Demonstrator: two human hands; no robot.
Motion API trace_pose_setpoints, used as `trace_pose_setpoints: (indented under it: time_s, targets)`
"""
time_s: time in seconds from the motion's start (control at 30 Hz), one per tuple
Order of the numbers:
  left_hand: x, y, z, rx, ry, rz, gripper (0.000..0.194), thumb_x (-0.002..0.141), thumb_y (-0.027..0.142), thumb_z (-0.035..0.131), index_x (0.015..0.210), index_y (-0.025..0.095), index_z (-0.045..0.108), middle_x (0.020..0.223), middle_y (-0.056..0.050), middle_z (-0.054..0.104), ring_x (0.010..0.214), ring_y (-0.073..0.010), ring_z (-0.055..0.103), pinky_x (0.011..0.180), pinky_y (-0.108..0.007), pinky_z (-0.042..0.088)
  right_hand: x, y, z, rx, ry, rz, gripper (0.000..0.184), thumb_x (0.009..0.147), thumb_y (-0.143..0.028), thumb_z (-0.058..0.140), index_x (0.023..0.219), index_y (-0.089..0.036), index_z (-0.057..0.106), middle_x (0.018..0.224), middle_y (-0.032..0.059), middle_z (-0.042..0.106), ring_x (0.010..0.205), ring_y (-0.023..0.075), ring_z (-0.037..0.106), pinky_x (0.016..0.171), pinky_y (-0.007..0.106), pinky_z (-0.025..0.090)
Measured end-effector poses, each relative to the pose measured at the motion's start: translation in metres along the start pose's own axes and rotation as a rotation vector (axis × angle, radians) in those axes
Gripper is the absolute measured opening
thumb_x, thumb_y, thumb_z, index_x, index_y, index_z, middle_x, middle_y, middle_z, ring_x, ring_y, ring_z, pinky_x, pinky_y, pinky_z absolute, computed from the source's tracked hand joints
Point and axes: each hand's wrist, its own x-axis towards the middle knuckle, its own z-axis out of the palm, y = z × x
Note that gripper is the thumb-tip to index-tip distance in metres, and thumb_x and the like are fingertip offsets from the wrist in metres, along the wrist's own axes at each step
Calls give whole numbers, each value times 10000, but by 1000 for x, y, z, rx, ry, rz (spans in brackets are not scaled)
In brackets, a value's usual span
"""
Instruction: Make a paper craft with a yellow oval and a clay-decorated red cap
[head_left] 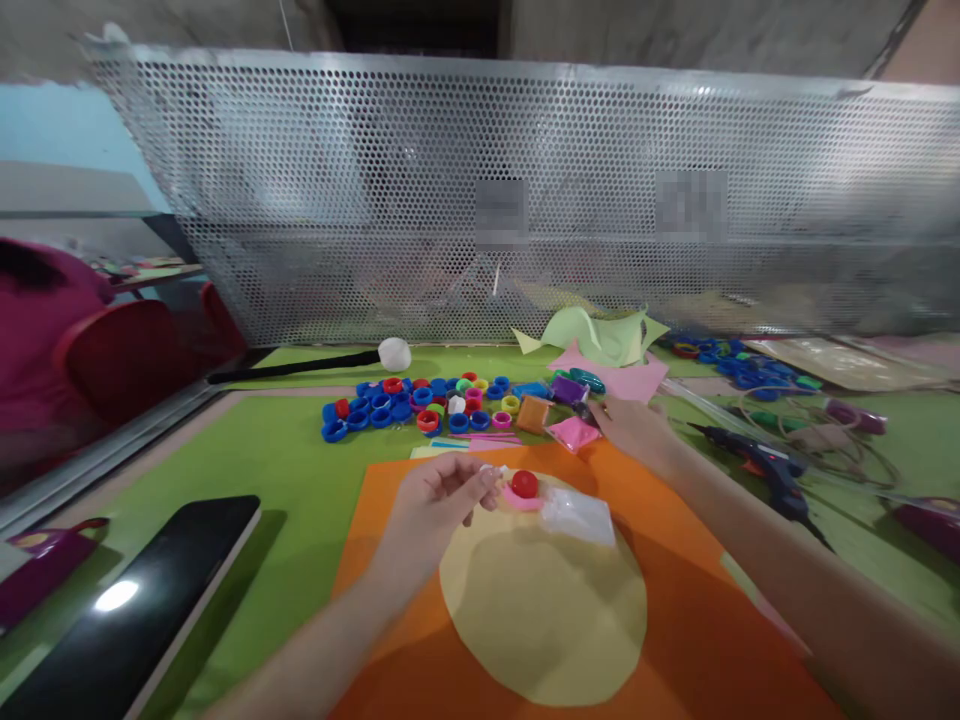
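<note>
My left hand (442, 492) is closed in a pinch on a small white piece (491, 472), over the upper edge of a pale yellow paper circle (547, 620). Beside those fingertips are a red ball (525, 484), a pink strip (517, 500) and a clear packet with white contents (577, 515). The circle lies on an orange sheet (705, 640). My right hand (630, 428) reaches to the small packets: pink (574, 433), orange (535, 413) and purple (568, 388). Its fingertips are at a small dark item; whether they grip it I cannot tell.
Many bottle caps (381, 402) lie behind the orange sheet. A phone (142, 610) sits at left, a black stick with a white ball (394, 354) behind. A glue gun (772, 470) with its cable lies at right. A perforated metal panel (420, 200) stands at the back.
</note>
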Motion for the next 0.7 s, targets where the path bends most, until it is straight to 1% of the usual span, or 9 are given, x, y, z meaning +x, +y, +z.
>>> trace_pose_setpoints:
  time_s: [0.13, 0.23, 0.3, 0.37, 0.4, 0.47, 0.53, 0.63, 0.7]
  targets:
    - [-1, 0, 1, 1, 10, -14, 246, 610, 373, 702, 607, 165, 570, 513, 20, 581, 482, -93, 488, 461, -197, 358, 1, 5, 5, -5, 9, -26, 266, 880, -326, 496, 1067, -143, 539, 1043, 64, 570, 905, 189, 567, 793, 408, 465]
    - [-1, -1, 2, 16, 10, -31, 262, 557, 343, 740, 574, 168, 545, 493, 27, 577, 475, -94, 487, 453, -192, 353, -4, 6, 9, 6, 60, -44, 310, 877, -326, 498, 1134, -154, 504, 1129, 79, 532, 988, 219, 534, 841, 447, 432]
    - [-1, -1, 2, 34, 2, -38, 240, 579, 351, 721, 576, 167, 567, 508, 15, 596, 492, -103, 511, 464, -196, 362, -14, 5, 9, 22, 105, -80, 347, 885, -320, 474, 1190, -153, 467, 1234, 110, 468, 1086, 262, 472, 884, 496, 380]
    - [-1, -1, 2, 58, -16, -45, 202, 632, 358, 681, 612, 167, 618, 537, 2, 624, 519, -111, 541, 486, -201, 376, -31, 0, 4, 55, 134, -167, 365, 904, -320, 408, 1228, -155, 440, 1306, 131, 414, 1163, 297, 398, 909, 533, 324]
    - [-1, -1, 2, 69, -25, -49, 188, 658, 356, 660, 635, 170, 641, 557, -3, 638, 534, -113, 554, 499, -202, 382, -42, -4, 1, 80, 133, -229, 364, 911, -329, 367, 1231, -172, 442, 1300, 119, 434, 1175, 294, 386, 917, 534, 310]
    - [-1, -2, 2, 91, -39, -59, 172, 693, 351, 636, 697, 184, 675, 612, -7, 665, 573, -117, 580, 516, -199, 387, -63, -11, -5, 135, 102, -360, 365, 912, -389, 318, 1187, -217, 486, 1250, 70, 497, 1153, 259, 417, 918, 496, 323]
    - [0, -4, 2, 111, -45, -70, 167, 712, 346, 626, 779, 208, 693, 654, -3, 681, 604, -119, 593, 523, -194, 389, -81, -18, -9, 180, 72, -461, 394, 891, -466, 323, 1138, -232, 522, 1219, 59, 522, 1131, 253, 439, 907, 484, 339]
    - [0, -5, 2, 140, -49, -78, 177, 728, 337, 615, 841, 226, 694, 649, 5, 683, 626, -121, 601, 543, -191, 400, -97, -22, -8, 224, 60, -529, 405, 823, -512, 441, 1063, -210, 564, 1153, 88, 552, 1062, 289, 479, 863, 516, 356]
    - [2, -6, 3, 155, -49, -75, 164, 725, 328, 619, 818, 211, 688, 658, 0, 684, 635, -123, 607, 555, -193, 409, -101, -21, -6, 247, 45, -559, 366, 758, -458, 559, 1028, -212, 581, 1100, 88, 569, 1015, 298, 499, 834, 522, 368]
